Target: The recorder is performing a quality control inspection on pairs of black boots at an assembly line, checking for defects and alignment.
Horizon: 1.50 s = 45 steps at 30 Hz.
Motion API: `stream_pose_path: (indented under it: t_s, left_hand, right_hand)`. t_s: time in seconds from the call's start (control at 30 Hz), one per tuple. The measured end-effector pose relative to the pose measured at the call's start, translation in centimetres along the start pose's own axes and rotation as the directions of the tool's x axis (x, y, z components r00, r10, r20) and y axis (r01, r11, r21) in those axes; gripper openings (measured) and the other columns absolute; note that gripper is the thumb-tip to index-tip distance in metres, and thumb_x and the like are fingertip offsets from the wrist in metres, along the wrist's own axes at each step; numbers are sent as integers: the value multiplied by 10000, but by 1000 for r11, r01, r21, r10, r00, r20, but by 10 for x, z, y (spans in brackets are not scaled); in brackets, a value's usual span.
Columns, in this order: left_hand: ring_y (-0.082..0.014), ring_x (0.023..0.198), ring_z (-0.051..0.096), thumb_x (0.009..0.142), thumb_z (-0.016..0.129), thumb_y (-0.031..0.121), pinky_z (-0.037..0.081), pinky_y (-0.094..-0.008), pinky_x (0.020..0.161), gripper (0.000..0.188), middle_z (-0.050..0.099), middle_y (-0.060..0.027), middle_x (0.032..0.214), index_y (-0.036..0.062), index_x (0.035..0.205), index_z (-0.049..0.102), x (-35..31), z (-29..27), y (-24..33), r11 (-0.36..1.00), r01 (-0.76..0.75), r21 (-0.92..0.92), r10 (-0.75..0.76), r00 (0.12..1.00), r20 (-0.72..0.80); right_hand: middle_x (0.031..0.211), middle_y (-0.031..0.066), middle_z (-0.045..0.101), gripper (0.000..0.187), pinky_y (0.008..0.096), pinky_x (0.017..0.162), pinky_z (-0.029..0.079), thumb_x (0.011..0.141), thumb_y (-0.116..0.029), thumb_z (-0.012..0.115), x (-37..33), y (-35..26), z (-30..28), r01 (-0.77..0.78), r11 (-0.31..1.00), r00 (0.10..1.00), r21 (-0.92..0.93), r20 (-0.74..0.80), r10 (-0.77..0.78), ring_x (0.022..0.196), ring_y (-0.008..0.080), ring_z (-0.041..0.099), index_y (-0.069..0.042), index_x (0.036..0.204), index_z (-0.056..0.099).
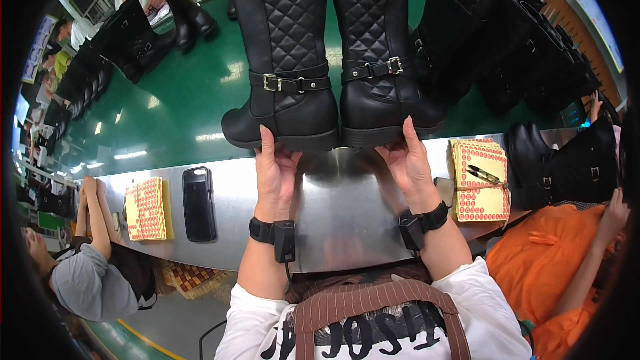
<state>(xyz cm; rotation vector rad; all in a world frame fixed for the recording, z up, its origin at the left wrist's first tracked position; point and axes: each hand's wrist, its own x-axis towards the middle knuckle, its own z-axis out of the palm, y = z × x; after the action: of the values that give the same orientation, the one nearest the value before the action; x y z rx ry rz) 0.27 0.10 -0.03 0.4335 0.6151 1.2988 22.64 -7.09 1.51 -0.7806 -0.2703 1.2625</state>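
Observation:
Two tall black boots stand upright in front of me, heel to heel, with quilted shafts and buckled ankle straps. My left hand (277, 167) grips the left boot (287, 103) at the sole, thumb up on its side and fingers underneath. In the same way my right hand (408, 160) has the right boot (380, 107) by its sole. Both soles are at the border of the green belt and the metal ledge; I cannot tell whether they are lifted. The boot tops run out of the picture at the upper edge.
On the metal ledge (347, 227) lie a black phone (199, 204) and sticker stacks, left (145, 210) and right (481, 187), a pen (483, 175) on the right one. More black boots (493, 40) crowd the green belt (180, 107). Co-workers sit on both sides, one in orange (547, 260).

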Motion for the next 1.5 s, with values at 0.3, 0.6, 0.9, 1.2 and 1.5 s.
stream_pose_path:
  t_s: [0.3, 0.6, 0.9, 1.2, 1.5]
  left_hand:
    - [-202, 1084, 596, 894, 660, 387, 527, -377, 912, 547, 579, -57, 1229, 120, 1311, 427, 0, 0, -2, 1000, -4, -23, 4, 1000, -3]
    - [-191, 1060, 602, 896, 651, 412, 508, -382, 932, 478, 616, -41, 1164, 118, 1241, 501, -1, 2, -1, 999, 17, -50, -18, 1000, -10]
    - [-224, 1216, 518, 884, 644, 458, 444, -376, 1041, 620, 532, -76, 1337, 76, 1339, 466, -4, 4, -3, 1000, 0, -4, 0, 1000, 4]
    - [-213, 1141, 568, 900, 646, 406, 500, -393, 946, 522, 568, -45, 1263, 155, 1308, 437, -2, 3, -4, 998, 33, -56, -33, 999, -8]
    - [-218, 1147, 573, 891, 636, 446, 497, -367, 981, 566, 582, -73, 1261, 75, 1297, 499, -8, 11, -3, 1000, -19, 2, 19, 1000, -13]
  right_hand:
    - [1106, 71, 609, 435, 416, 929, 505, 893, -380, 674, 2, 0, -2, 18, 999, 1000, 35, -2, -18, 1058, 201, 576, -50, 1159, 579]
    - [1125, 69, 616, 432, 418, 946, 477, 894, -376, 676, 0, 0, -2, 16, 1000, 1000, 17, 12, -17, 1055, 192, 572, -60, 1171, 577]
    - [1162, 62, 613, 440, 422, 952, 463, 898, -373, 671, -1, -1, -3, 27, 999, 1000, 17, 10, -27, 1082, 197, 566, -68, 1196, 567]
    - [1167, 54, 613, 441, 421, 950, 472, 903, -358, 668, -3, -3, -3, 42, 999, 999, 5, 18, -42, 1089, 196, 567, -70, 1217, 555]
    - [1188, 52, 605, 438, 417, 969, 473, 894, -327, 687, -2, -3, -6, 45, 998, 997, 37, 65, -47, 1091, 192, 573, -69, 1222, 552]
